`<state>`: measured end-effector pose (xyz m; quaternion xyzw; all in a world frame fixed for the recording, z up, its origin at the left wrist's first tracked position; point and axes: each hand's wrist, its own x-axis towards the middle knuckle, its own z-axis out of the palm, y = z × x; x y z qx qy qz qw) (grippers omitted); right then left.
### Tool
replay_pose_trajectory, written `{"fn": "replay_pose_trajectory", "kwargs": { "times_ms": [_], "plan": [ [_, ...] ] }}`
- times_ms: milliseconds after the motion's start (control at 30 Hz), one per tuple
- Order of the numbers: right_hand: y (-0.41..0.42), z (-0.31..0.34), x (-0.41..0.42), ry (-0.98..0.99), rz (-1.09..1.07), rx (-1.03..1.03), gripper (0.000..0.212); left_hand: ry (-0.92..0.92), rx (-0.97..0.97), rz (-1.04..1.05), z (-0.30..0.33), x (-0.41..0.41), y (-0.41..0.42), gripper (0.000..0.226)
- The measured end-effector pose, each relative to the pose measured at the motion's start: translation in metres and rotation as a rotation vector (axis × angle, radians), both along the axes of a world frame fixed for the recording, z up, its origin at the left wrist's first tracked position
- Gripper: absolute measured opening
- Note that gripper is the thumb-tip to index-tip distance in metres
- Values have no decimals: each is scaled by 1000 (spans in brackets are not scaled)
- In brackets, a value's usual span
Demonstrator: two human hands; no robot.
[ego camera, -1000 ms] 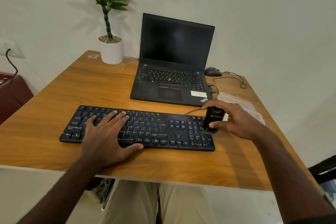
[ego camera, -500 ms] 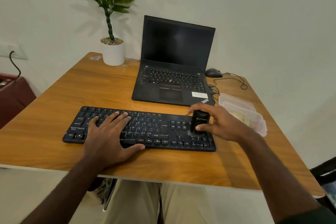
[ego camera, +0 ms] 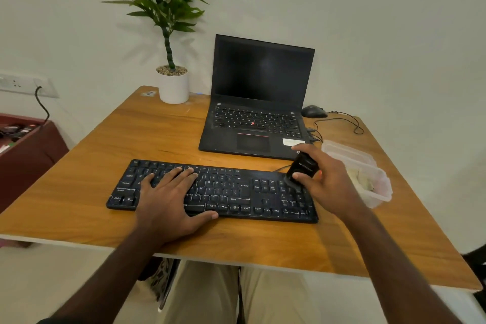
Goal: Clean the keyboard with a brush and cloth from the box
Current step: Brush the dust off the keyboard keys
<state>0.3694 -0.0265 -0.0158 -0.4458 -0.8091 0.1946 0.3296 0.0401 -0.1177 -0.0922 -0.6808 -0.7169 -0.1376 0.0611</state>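
We see the left hand (ego camera: 168,198) flat, fingers spread, pressing the keyboard (ego camera: 213,191) on the desk (ego camera: 79,187); the right hand (ego camera: 326,184) grips the black brush (ego camera: 302,168) between thumb and fingers, its lower end on the right-hand keys

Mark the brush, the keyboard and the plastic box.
brush (ego camera: 302,168), head view, black body above the thumb.
keyboard (ego camera: 236,192), head view, keys between the hands.
plastic box (ego camera: 378,196), head view, near wall.

Left hand (ego camera: 168,200) flat on keyboard (ego camera: 231,192), left half. Right hand (ego camera: 328,187) grips black brush (ego camera: 302,168) at keyboard's right end; clear box (ego camera: 368,179) just right of keyboard.
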Motion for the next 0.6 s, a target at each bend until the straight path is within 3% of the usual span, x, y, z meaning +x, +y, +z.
{"fn": "replay_pose_trajectory", "kwargs": {
  "times_ms": [67,200,433,600],
  "plan": [
    [-18,-9,-23,159,35,-57,63,-13,-16,11,2,4,-3,116],
    [-47,-26,-71,288,38,-29,68,-65,-57,48,6,24,-12,119],
    [-70,-41,-111,521,60,-125,67,-284,120,41,15,-30,-34,109],
    [-74,-44,-132,603,100,-220,68,-356,-118,49,12,-117,-44,115]
  ]
}}
